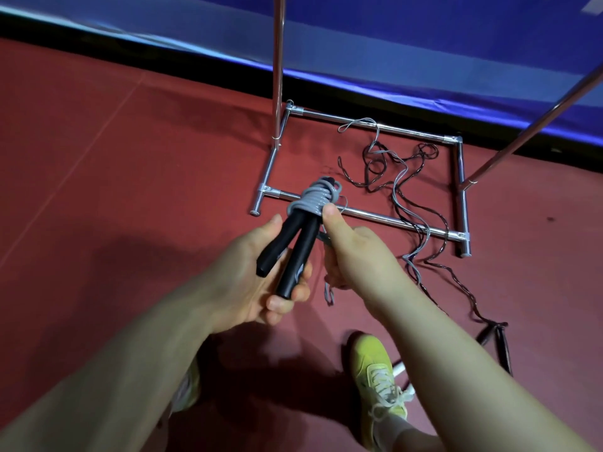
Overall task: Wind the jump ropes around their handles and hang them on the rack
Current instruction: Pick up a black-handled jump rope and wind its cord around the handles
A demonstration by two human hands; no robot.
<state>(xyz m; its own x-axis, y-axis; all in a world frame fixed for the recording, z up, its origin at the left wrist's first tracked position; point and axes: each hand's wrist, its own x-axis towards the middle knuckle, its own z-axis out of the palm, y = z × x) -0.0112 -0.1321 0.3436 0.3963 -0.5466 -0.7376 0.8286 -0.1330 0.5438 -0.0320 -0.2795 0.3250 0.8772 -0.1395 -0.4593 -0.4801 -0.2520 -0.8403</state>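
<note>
Above the red floor [98, 151], the left hand [257, 275] gripped two black handles [295, 252] of a grey jump rope [315, 200], its fingers curled round their lower ends and its thumb lying along the left handle. The handles stood tilted, splayed at the bottom and meeting at the top, where grey cord was wound in several tight coils around them. The right hand [352, 252] held the loose part of that cord, the thumb pressed against the coils and the fingers closed round the strand, a short loop of which hung below the hand. From there the grey cord trailed over the floor and across the front bar of the chrome rack [391, 220], lying tangled with a dark jump rope [427, 154] inside the rack's rectangular base. The dark rope ran back toward the person, ending in dark handles [496, 344] on the floor at the right. Two rack poles rose from the base. A yellow shoe [375, 363] stood below the right forearm, and a blue padded barrier [391, 44] ran behind the rack.
</note>
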